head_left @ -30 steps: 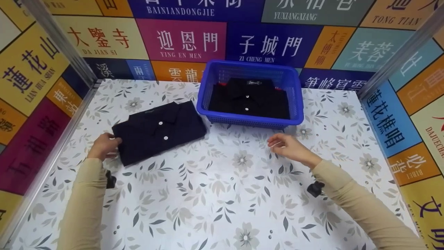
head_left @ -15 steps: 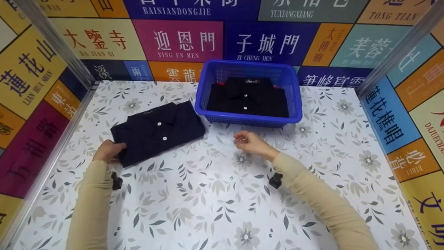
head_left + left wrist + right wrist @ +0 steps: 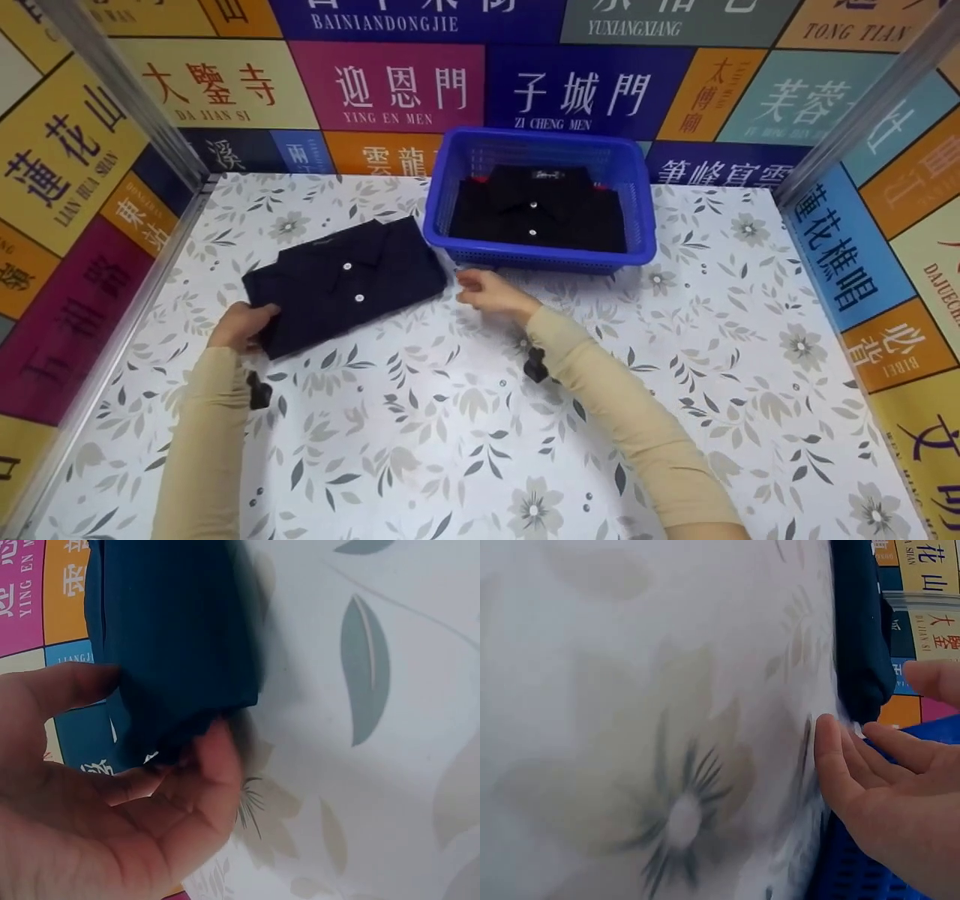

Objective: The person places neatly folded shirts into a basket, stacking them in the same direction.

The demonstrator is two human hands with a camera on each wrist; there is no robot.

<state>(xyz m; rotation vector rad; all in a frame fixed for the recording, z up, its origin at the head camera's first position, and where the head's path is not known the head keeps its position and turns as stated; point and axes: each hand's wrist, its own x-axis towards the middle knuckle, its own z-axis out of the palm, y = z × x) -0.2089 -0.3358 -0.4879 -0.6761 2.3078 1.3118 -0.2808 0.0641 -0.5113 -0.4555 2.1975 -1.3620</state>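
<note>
Gripping a folded dark navy shirt (image 3: 330, 289) by its left end, the left hand (image 3: 244, 324) sits left of centre in the head view, thumb on top of the cloth. The shirt lies tilted on a leaf-patterned table (image 3: 450, 457), left of a blue basket (image 3: 540, 256) at the upper middle of the frame; inside the basket lies a folded black shirt (image 3: 577, 217) with two white buttons showing. The right hand (image 3: 491, 291) is in the middle of the frame, just below the basket and just beside the navy shirt's right end, fingers loosely bent and holding nothing. Panels (image 3: 585, 94) printed with Chinese characters line the top and both sides. In the left wrist view, the shirt's end hangs into the upper middle, the thumb against its left edge and the fingers curled under its lower end. In the right wrist view, the fingers reach in from the right, thumb spread apart; the shirt's end is above them at upper right, the basket at lower right. Whether fingertips touch cloth there I cannot tell.
</note>
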